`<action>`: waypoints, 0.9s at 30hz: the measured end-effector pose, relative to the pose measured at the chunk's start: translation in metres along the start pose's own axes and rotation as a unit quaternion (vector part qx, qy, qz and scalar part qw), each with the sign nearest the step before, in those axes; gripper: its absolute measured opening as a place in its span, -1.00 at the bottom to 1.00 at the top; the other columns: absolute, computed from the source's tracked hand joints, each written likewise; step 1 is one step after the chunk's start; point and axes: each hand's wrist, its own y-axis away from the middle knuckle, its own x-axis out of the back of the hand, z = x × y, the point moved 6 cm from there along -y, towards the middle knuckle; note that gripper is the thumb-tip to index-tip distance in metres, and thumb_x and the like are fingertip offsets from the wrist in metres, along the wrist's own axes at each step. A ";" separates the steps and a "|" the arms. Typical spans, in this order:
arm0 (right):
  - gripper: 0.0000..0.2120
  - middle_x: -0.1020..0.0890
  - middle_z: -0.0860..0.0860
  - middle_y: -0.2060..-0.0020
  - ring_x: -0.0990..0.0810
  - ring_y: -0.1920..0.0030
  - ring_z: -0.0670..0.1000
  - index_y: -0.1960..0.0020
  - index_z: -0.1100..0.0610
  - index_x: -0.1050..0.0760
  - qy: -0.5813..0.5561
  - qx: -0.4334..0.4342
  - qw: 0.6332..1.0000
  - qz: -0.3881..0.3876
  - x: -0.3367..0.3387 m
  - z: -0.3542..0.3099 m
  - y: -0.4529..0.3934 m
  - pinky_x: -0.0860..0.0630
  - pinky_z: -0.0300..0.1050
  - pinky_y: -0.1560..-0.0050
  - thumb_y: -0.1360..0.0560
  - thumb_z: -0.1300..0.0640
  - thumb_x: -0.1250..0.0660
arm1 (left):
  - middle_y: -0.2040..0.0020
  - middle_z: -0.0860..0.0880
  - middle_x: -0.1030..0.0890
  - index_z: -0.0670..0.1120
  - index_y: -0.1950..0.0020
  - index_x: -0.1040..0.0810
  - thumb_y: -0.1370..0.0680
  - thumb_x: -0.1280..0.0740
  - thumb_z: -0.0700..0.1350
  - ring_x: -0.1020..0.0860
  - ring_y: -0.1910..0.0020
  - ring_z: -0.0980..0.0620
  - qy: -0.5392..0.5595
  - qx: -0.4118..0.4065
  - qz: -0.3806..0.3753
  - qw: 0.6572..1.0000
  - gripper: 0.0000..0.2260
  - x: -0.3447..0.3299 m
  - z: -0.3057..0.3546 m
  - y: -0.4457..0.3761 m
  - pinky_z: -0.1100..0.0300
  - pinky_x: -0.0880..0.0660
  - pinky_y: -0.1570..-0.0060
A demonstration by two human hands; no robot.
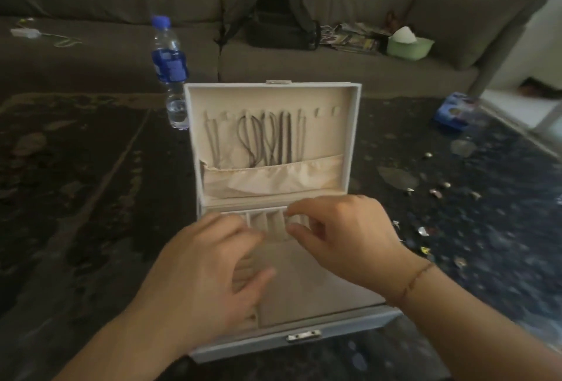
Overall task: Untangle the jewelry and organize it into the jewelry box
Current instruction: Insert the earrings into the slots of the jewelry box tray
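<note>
Jewelry box (273, 100) sits open right under me; my right hand (343, 234) maybe pinches something tiny over the ring rolls (273, 225), left hand (209, 262) loose, empty.

readable text: none | water bottle (170, 70) blue label: print too blurred to read | blue box (455, 111) near the counter's far right edge: graphics only, no legible words | jewelry box (273, 137): unmarked
</note>
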 end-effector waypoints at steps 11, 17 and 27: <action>-0.94 -0.62 -0.18 0.11 -0.57 0.04 -0.06 0.03 -0.17 -0.58 0.013 -0.368 0.913 -0.176 0.004 0.174 0.094 -0.51 -0.13 0.09 -0.50 -0.06 -0.37 | -0.40 0.22 -0.39 0.23 -0.35 -0.48 -0.49 -0.19 0.44 -0.31 -0.40 0.15 0.026 -0.106 -0.133 0.985 -0.48 -0.045 0.038 0.022 0.27 -0.11 -0.40; -0.84 -0.55 -0.20 0.06 -0.50 0.13 -0.11 -0.05 -0.18 -0.59 0.065 -0.319 0.925 -0.196 -0.003 0.162 0.088 -0.34 -0.28 0.33 -0.57 -0.11 -0.25 | -0.44 0.24 -0.34 0.26 -0.37 -0.44 -0.53 -0.14 0.44 -0.30 -0.43 0.15 0.015 -0.098 -0.126 0.987 -0.50 -0.048 0.040 0.026 0.13 -0.39 -0.21; -0.83 -0.49 -0.21 0.04 -0.51 0.04 -0.09 -0.06 -0.19 -0.57 0.140 -0.273 0.922 -0.236 -0.009 0.145 0.074 -0.37 -0.18 0.22 -0.56 -0.16 -0.25 | -0.42 0.24 -0.37 0.25 -0.37 -0.43 -0.53 -0.11 0.44 -0.31 -0.42 0.14 -0.013 -0.109 -0.129 0.986 -0.50 -0.048 0.045 0.026 0.08 -0.37 -0.26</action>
